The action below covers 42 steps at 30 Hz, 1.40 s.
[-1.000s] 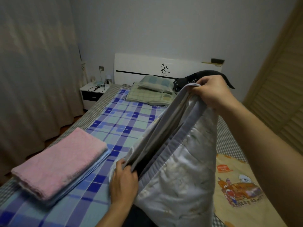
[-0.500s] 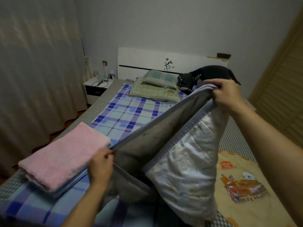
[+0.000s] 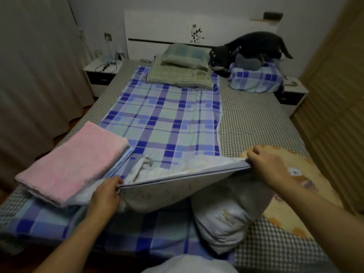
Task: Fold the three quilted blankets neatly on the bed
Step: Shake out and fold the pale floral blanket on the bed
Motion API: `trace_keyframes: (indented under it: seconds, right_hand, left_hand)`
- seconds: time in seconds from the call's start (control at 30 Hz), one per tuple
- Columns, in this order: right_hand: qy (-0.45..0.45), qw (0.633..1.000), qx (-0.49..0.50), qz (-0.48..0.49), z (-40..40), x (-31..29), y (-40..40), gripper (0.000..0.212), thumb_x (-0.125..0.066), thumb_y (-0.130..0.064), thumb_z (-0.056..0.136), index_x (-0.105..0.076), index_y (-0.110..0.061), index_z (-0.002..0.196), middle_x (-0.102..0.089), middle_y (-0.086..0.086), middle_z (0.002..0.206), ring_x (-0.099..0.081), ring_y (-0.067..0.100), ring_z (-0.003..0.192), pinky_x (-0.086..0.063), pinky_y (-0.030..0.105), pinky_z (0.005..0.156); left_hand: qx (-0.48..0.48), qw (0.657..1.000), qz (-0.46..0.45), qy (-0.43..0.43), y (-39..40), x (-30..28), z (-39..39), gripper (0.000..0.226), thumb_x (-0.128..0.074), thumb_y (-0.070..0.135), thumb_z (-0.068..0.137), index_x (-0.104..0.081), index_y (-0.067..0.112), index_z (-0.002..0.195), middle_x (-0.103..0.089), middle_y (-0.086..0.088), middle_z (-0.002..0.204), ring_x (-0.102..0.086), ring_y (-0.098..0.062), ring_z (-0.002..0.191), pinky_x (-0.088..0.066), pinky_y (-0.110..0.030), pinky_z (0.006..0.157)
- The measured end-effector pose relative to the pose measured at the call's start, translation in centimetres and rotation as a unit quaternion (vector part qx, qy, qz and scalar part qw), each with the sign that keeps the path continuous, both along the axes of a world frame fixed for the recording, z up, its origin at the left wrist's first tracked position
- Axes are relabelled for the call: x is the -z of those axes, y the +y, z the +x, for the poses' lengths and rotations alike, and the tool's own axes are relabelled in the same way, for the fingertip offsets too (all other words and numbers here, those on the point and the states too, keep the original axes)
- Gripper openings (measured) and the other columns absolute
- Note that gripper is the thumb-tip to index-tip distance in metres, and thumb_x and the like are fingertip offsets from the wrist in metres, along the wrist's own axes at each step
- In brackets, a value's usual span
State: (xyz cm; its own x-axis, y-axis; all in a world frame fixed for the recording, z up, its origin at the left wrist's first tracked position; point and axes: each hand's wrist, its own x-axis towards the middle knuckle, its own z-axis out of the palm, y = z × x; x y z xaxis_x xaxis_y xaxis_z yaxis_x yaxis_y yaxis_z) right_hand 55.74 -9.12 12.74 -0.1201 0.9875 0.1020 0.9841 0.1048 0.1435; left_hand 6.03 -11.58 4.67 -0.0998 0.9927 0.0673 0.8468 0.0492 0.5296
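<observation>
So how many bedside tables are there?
2: a left bedside table by the curtain, a right bedside table beside the wardrobe, each flanking the headboard.

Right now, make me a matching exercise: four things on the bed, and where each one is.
1. pink blanket
2. grey quilt
3. yellow blanket
4. black plush

A. by the headboard
B. right, flat under the right hand
C. left, folded
D. held at two corners

Pairs: 1-C, 2-D, 3-B, 4-A
</observation>
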Motion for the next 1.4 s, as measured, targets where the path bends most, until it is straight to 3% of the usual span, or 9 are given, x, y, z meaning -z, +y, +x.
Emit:
trace_keyframes:
  seconds: [0.23, 0.37, 0.5, 0.67, 1.03, 1.13, 1.23, 1.3, 1.4]
  right_hand:
    - [0.186, 0.938, 0.291, 0.021, -1.6, 7.3, -4.3, 0.030, -0.044, -0.027, 0.096, -0.043, -0.031, 0.126, -0.063, 0.016, 0.114, -0.059, 0.041, 0.102, -0.051, 0.048, 0.085]
    - [0.086, 0.959, 0.121, -0.242, -3.2, 9.8, -8.6, 0.038, -0.049, -0.033, 0.096, -0.045, -0.028, 0.133, -0.062, 0.009, 0.124, -0.062, 0.030, 0.104, -0.048, 0.036, 0.078]
    - [0.045, 0.970, 0.170, -0.166, -2.2, 11.7, -10.2, 0.062, -0.067, -0.027, 0.085, -0.043, -0.028, 0.143, -0.054, 0.006, 0.119, -0.063, 0.031, 0.089, -0.051, 0.038, 0.065]
    - [0.023, 0.988, 0.063, -0.138, -2.9, 11.8, -10.6, 0.048, -0.085, -0.003, 0.063, -0.070, -0.009, 0.109, -0.052, 0.017, 0.123, -0.064, 0.037, 0.086, -0.054, 0.040, 0.050]
    - [0.221, 0.907, 0.354, 0.046, -3.7, 9.2, -7.7, 0.025, -0.054, -0.005, 0.084, -0.037, -0.023, 0.081, -0.055, 0.009, 0.076, -0.050, 0.033, 0.071, -0.044, 0.043, 0.069]
    - [0.169, 0.949, 0.191, -0.183, -5.1, 8.8, -9.9, 0.021, -0.052, -0.020, 0.093, -0.045, -0.028, 0.076, -0.054, 0.007, 0.082, -0.058, 0.033, 0.085, -0.048, 0.043, 0.079]
    - [0.005, 0.826, -0.030, -0.563, -6.7, 9.6, -13.4, 0.010, -0.067, -0.031, 0.087, -0.060, -0.025, 0.089, -0.062, 0.006, 0.098, -0.062, 0.029, 0.094, -0.049, 0.039, 0.084]
    - [-0.004, 0.757, -0.041, -0.652, -6.9, 10.0, -13.7, 0.018, -0.074, -0.026, 0.081, -0.065, -0.022, 0.096, -0.063, 0.001, 0.092, -0.060, 0.025, 0.084, -0.050, 0.041, 0.077]
    - [0.002, 0.815, 0.068, -0.575, -7.1, 6.9, -8.6, 0.036, -0.068, -0.024, 0.084, -0.065, -0.017, 0.119, -0.062, -0.001, 0.106, -0.058, 0.020, 0.092, -0.048, 0.033, 0.079]
  left_hand:
    - [-0.098, 0.995, 0.021, -0.007, -4.6, 4.9, 1.6, 0.052, -0.057, -0.013, 0.073, -0.063, 0.004, 0.122, -0.061, -0.023, 0.113, -0.059, -0.043, 0.097, -0.050, -0.051, 0.083]
    - [-0.140, 0.987, -0.055, 0.064, -7.5, 6.5, 0.6, 0.046, -0.060, -0.006, 0.076, -0.061, 0.003, 0.121, -0.050, -0.023, 0.112, -0.052, -0.044, 0.098, -0.048, -0.053, 0.083]
    - [-0.020, 0.971, -0.150, 0.184, -8.4, 9.1, -2.4, 0.055, -0.070, -0.004, 0.066, -0.067, 0.004, 0.120, -0.060, -0.022, 0.114, -0.056, -0.044, 0.098, -0.052, -0.052, 0.079]
    - [0.042, 0.959, -0.200, 0.195, -7.1, 9.1, -1.9, 0.026, -0.061, 0.001, 0.070, -0.073, 0.010, 0.090, -0.068, -0.015, 0.097, -0.062, -0.038, 0.088, -0.055, -0.047, 0.079]
    - [-0.237, 0.971, -0.012, -0.038, -6.1, 7.6, -0.8, 0.022, -0.050, -0.011, 0.075, -0.054, -0.003, 0.096, -0.055, -0.030, 0.104, -0.053, -0.045, 0.097, -0.042, -0.052, 0.087]
    - [-0.319, 0.941, 0.005, -0.114, -6.2, 8.4, -2.4, 0.033, -0.041, 0.004, 0.076, -0.053, -0.009, 0.104, -0.053, -0.033, 0.112, -0.051, -0.047, 0.103, -0.037, -0.052, 0.095]
    - [-0.248, 0.955, -0.160, 0.018, -7.3, 9.9, -5.6, 0.024, -0.046, 0.012, 0.090, -0.060, 0.000, 0.105, -0.061, -0.034, 0.112, -0.057, -0.049, 0.104, -0.045, -0.051, 0.090]
    - [-0.133, 0.957, -0.220, 0.136, -8.0, 10.0, -7.4, 0.012, -0.051, 0.010, 0.090, -0.062, 0.012, 0.095, -0.066, -0.027, 0.107, -0.063, -0.044, 0.099, -0.050, -0.048, 0.084]
    - [-0.068, 0.969, -0.166, 0.168, -4.0, 7.2, -8.1, 0.013, -0.053, 0.012, 0.086, -0.063, 0.016, 0.094, -0.068, -0.022, 0.104, -0.066, -0.040, 0.093, -0.054, -0.046, 0.080]
